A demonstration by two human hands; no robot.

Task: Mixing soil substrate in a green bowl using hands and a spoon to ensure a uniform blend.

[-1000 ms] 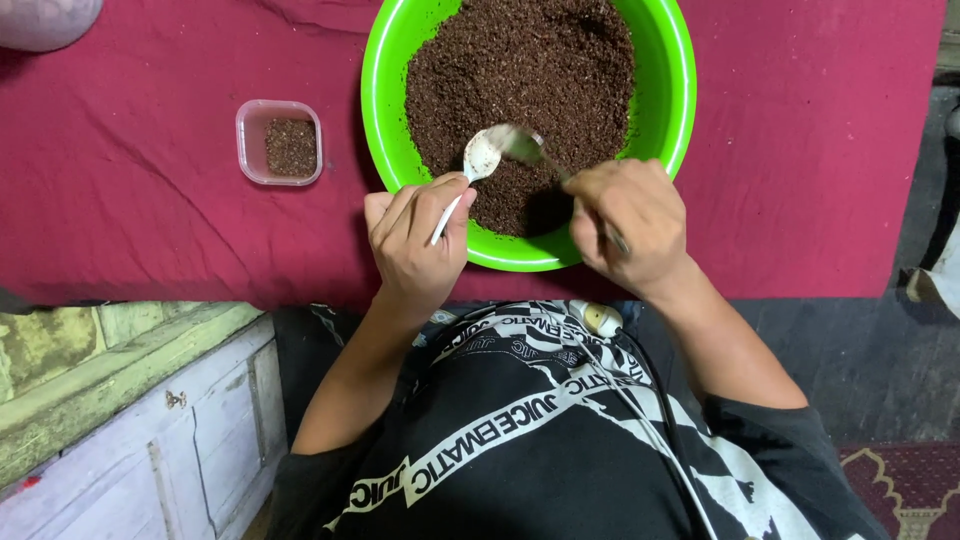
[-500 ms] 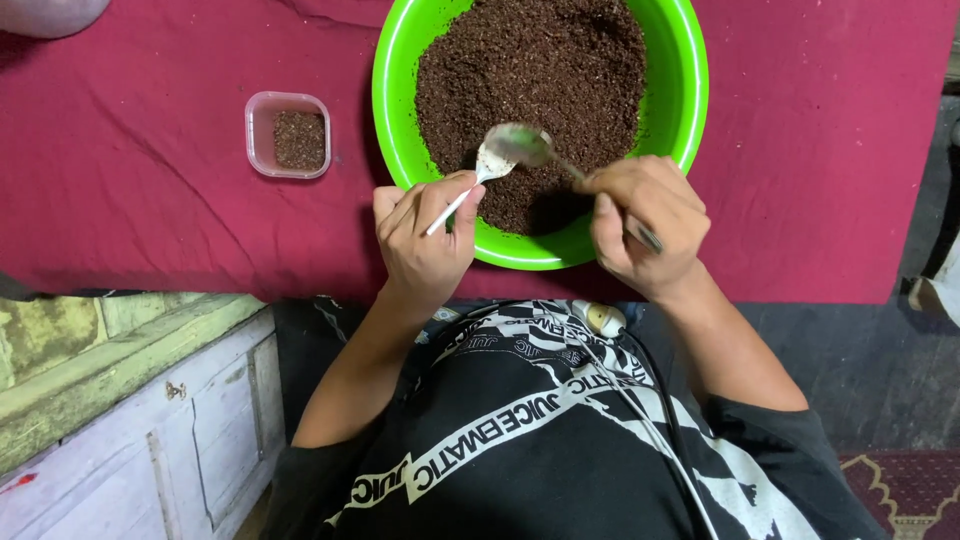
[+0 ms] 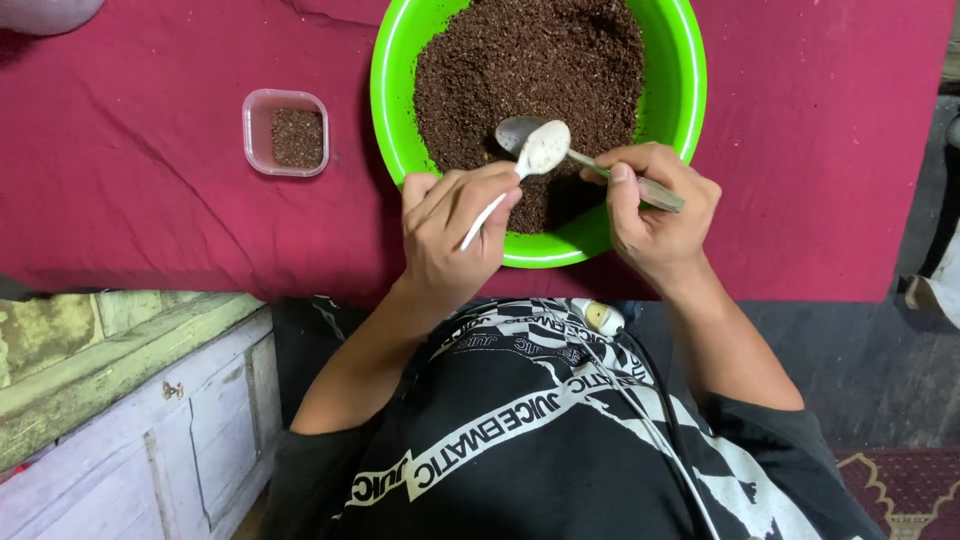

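A modest home workspace: a table draped in a crumpled crimson cloth [image 3: 130,200] stands beside a worn, paint-chipped cabinet [image 3: 140,420], with a patterned rug [image 3: 900,490] on the dark floor and a household green plastic basin [image 3: 685,90] of dark granules.

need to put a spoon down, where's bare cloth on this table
Bare red cloth lies right of the green bowl. More is free in front of the small plastic tub, toward the table's near edge. It is crowded at the bowl's near rim, where the left hand and right hand hold spoons.
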